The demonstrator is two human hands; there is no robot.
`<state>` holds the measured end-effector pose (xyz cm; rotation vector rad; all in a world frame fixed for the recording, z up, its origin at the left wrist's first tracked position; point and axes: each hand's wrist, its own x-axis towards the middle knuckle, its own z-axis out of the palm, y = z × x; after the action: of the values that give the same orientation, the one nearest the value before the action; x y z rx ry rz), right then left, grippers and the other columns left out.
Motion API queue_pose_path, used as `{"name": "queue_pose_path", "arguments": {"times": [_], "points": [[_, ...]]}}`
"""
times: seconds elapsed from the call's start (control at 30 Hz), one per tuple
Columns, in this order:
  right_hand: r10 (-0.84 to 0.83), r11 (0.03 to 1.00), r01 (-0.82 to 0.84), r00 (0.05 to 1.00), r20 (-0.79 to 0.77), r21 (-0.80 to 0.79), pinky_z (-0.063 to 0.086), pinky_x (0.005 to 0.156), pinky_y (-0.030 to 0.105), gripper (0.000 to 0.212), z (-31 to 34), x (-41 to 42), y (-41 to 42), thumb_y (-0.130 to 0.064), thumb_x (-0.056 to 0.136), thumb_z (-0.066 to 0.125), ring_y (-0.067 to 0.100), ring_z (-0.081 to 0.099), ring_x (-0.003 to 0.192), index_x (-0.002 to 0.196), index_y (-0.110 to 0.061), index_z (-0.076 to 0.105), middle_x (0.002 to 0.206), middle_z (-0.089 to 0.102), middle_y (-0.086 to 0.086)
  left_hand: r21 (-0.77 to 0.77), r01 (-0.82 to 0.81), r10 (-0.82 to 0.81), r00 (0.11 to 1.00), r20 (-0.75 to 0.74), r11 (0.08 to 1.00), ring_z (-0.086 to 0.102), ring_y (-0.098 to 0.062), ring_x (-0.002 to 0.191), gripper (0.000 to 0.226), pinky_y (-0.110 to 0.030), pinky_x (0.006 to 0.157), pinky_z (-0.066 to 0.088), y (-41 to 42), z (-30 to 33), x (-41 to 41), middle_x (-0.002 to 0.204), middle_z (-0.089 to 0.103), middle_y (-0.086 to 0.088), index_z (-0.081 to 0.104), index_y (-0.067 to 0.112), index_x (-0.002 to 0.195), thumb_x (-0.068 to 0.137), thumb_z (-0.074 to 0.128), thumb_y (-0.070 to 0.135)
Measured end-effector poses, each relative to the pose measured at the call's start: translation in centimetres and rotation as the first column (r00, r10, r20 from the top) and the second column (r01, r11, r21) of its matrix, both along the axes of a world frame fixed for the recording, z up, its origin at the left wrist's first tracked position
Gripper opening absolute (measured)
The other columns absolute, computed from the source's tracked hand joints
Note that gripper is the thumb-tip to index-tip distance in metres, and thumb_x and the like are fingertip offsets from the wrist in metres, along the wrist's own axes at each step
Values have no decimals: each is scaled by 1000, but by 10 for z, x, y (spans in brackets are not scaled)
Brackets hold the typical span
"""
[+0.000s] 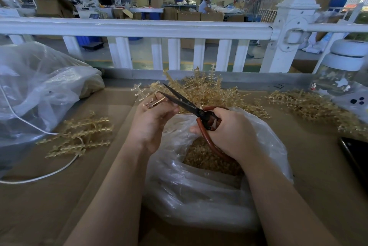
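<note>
The right hand [229,132] is clenched round the reddish-brown loop handles of a pair of scissors [185,102]. The dark blades stand apart and point toward the far left. The left hand [153,122] is just to the left of them, its fingers curled and pinching a short amber plastic strip [155,102] with small side branches. The right end of the strip meets the lower blade. Both hands and the scissors are held above the mouth of an open clear plastic bag [199,196], which sits on the near middle of the brown table [59,206] and holds a heap of small amber pieces [203,158]. Just beyond the scissors, at the far edge of the table, lies a tangled pile of branched amber strips [209,88]. A smaller bunch [79,136] lies to the left and another spread [310,106] to the right. A large crumpled clear bag [39,90] fills the far left, with a white cable [39,178] running out from under it. At the far right stands a glass jar with a white lid [342,70], and a dark phone [356,156] lies at the right edge. A white railing [139,26] runs behind the table.
</note>
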<state>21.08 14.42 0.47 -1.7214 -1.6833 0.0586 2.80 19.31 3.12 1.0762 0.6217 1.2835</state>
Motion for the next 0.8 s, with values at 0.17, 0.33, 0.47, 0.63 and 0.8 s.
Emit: {"name": "queue_pose_path", "arguments": {"times": [0.17, 0.33, 0.47, 0.63, 0.8], "points": [[-12, 1000, 12, 1000, 28, 4, 31, 54, 10, 57, 0, 1, 0, -90, 66, 55, -12, 49, 66, 98, -44, 63, 67, 52, -32, -27, -26, 26, 999, -22, 999, 64, -13, 70, 17, -24, 79, 55, -1, -1, -1, 71, 67, -2, 67, 8, 80, 84, 60, -8], [-43, 999, 40, 996, 77, 37, 33, 57, 10, 63, 4, -1, -4, -91, 66, 49, -5, 49, 71, 100, -40, 63, 75, 51, -30, -50, -35, 33, 999, -32, 998, 62, -13, 67, 22, -26, 78, 55, -2, 0, 0, 68, 67, -3, 72, 11, 79, 86, 60, -6], [-55, 998, 53, 994, 93, 21, 36, 58, 12, 65, 4, 0, -3, -90, 68, 51, 2, 53, 76, 101, -36, 64, 83, 57, -25, -7, -19, 18, 998, -64, 1000, 61, -14, 67, 25, -26, 77, 55, -2, 0, 0, 68, 67, -3, 74, 15, 71, 87, 63, -1], [-48, 999, 48, 996, 73, 1, 41, 60, 16, 63, 4, 0, -3, -88, 69, 54, 3, 55, 79, 100, -35, 63, 86, 61, -22, 81, -12, 24, 990, -142, 997, 65, -11, 69, 23, -24, 75, 54, -1, -2, 0, 70, 70, 0, 72, 10, 77, 87, 60, -7], [-37, 999, 37, 997, 69, -10, 43, 62, 18, 62, 3, 2, -4, -87, 69, 53, 4, 56, 80, 98, -34, 63, 88, 62, -21, 116, -23, 45, 981, -188, 993, 62, -12, 69, 40, -26, 78, 54, 1, -4, 0, 67, 69, 3, 77, 22, 64, 85, 61, -8]]}}
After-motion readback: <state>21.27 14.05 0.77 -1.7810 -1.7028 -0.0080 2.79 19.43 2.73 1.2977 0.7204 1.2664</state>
